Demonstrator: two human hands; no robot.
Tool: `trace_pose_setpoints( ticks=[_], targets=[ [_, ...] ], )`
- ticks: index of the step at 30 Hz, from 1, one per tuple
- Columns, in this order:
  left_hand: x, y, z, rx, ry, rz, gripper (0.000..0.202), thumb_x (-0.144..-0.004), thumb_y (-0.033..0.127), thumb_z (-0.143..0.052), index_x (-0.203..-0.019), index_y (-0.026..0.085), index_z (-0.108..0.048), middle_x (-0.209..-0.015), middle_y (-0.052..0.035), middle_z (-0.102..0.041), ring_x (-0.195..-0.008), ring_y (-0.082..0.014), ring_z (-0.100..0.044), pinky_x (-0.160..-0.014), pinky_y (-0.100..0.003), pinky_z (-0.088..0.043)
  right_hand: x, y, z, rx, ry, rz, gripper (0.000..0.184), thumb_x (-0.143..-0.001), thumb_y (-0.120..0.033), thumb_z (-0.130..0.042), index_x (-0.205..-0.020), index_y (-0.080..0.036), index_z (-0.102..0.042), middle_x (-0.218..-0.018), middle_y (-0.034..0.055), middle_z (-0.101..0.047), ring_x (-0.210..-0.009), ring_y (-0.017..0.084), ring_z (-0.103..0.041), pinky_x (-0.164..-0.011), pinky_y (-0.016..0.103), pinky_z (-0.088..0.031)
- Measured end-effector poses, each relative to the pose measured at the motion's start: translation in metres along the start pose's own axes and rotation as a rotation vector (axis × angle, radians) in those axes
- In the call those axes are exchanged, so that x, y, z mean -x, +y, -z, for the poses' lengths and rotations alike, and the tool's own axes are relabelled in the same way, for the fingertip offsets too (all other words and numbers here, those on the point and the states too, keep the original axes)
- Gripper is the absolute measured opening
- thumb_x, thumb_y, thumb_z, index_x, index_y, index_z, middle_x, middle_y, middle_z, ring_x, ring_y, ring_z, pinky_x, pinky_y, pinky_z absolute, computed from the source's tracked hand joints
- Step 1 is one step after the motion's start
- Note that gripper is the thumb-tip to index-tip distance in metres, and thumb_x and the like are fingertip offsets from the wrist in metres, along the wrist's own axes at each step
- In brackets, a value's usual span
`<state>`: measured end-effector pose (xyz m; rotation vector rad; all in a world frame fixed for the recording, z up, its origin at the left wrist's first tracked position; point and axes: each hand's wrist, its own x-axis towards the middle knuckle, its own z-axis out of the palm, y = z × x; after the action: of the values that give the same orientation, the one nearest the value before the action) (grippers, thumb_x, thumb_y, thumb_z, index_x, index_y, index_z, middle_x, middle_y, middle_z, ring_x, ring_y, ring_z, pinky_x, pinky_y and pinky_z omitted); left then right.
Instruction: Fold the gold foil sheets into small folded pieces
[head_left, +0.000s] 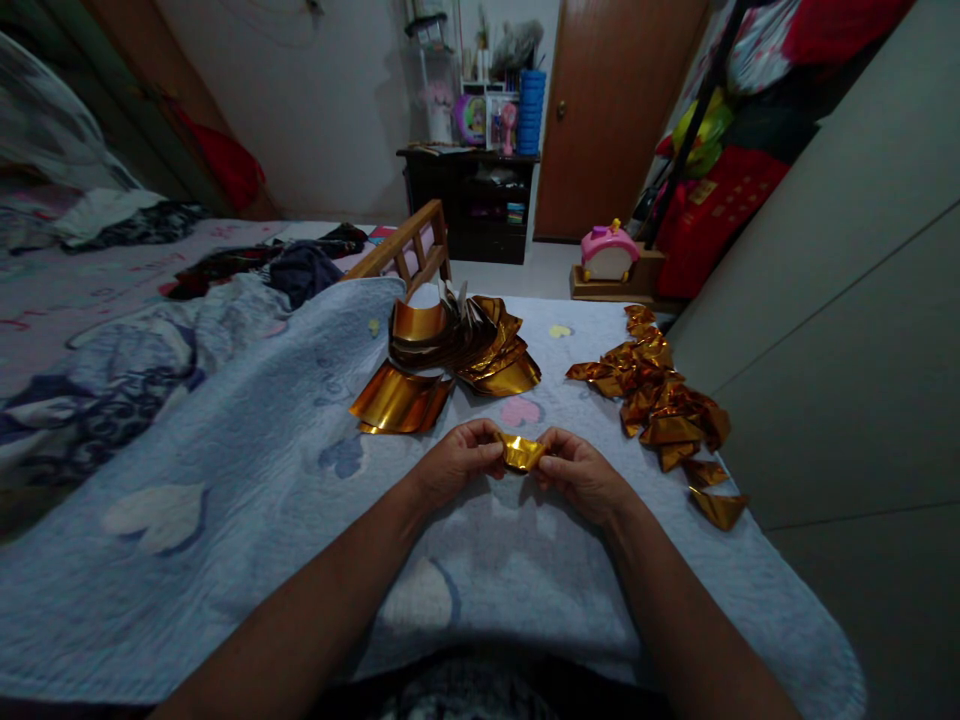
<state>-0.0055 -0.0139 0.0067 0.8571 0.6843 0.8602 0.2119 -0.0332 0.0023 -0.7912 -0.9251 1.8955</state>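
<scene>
Between my two hands is a small folded gold foil paper ingot, held just above the blue blanket. My left hand pinches its left end between thumb and fingers. At the right end, my right hand grips it the same way. Beyond my left hand lies a fanned stack of gold foil paper sheets, curled and partly overlapping. To the right, a heap of folded gold foil pieces trails along the blanket's edge.
The blue blanket with heart patterns covers the surface under my hands. A wooden rail stands behind the stack. Rumpled clothes lie at left. A pale cabinet closes off the right side. A pink toy sits on a box at the back.
</scene>
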Motion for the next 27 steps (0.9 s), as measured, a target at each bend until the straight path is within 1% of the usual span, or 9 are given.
trace_pose_setpoints(
  ticks=[10, 16, 21, 27],
  targets=[
    [0.0009, 0.0009, -0.0007, 0.033, -0.013, 0.015, 0.034, -0.07, 0.035, -0.089, -0.083, 0.014, -0.066, -0.079, -0.0024, -0.069, -0.064, -0.0126, -0.065, -0.061, -0.024, -0.051, 0.0011, -0.002, -0.0001, -0.008, -0.017, 0.006, 0.031, -0.07, -0.031, -0.09, -0.082, -0.019, -0.064, -0.077, -0.0009, -0.067, -0.06, 0.009, -0.056, -0.056, 0.022, -0.044],
    [-0.0006, -0.0014, 0.0007, -0.006, 0.001, -0.009, 0.035, -0.068, 0.035, -0.09, -0.082, 0.014, -0.066, -0.078, -0.002, -0.069, -0.064, -0.0119, -0.063, -0.06, -0.023, -0.05, 0.0006, -0.0015, -0.0002, 0.008, 0.003, 0.013, 0.032, -0.069, -0.031, -0.09, -0.082, -0.019, -0.063, -0.079, -0.0006, -0.068, -0.059, 0.009, -0.057, -0.056, 0.022, -0.044],
    [-0.0015, -0.0017, 0.0, -0.016, 0.012, -0.021, 0.036, -0.067, 0.035, -0.091, -0.081, 0.013, -0.066, -0.076, -0.002, -0.068, -0.063, -0.0115, -0.063, -0.058, -0.022, -0.05, -0.0001, -0.001, -0.0002, 0.03, 0.026, 0.03, 0.032, -0.069, -0.031, -0.09, -0.08, -0.019, -0.062, -0.074, -0.0019, -0.067, -0.056, 0.009, -0.056, -0.053, 0.021, -0.042],
    [-0.0006, 0.0002, -0.0022, 0.057, 0.01, 0.001, 0.035, -0.073, 0.038, -0.087, -0.084, 0.013, -0.065, -0.073, -0.0024, -0.069, -0.059, -0.0114, -0.064, -0.057, -0.022, -0.05, 0.0001, -0.0019, -0.0016, -0.002, 0.012, 0.026, 0.032, -0.069, -0.032, -0.09, -0.081, -0.019, -0.063, -0.076, -0.0015, -0.068, -0.056, 0.009, -0.058, -0.053, 0.022, -0.045]
  ],
)
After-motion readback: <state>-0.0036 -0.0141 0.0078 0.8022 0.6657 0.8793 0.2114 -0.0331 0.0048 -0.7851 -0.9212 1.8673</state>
